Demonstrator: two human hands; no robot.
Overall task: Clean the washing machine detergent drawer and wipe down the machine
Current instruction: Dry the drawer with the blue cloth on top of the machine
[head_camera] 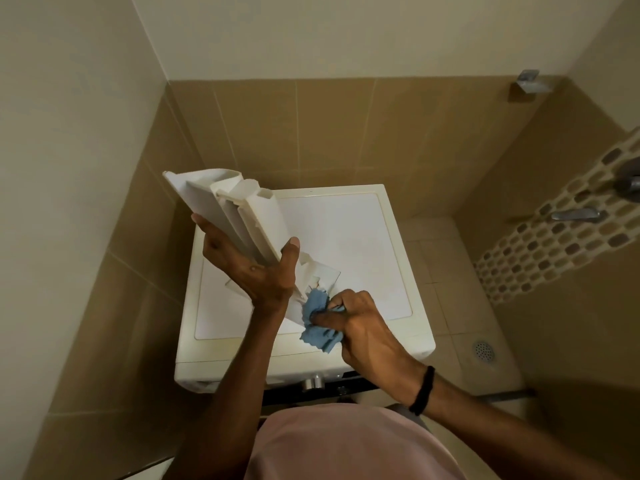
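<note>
Left hand grips the detergent drawer aloft — right hand pinches a blue cloth against it.

we stood in what looked like a home bathroom doubling as a laundry nook. beige wall tiles covered the lower walls, with plain paint above them. a white washing machine sat in the corner, close to the back wall. to its right the pale tiled floor held a round metal drain, and a mosaic band crossed the right wall beside a chrome tap handle.
</note>
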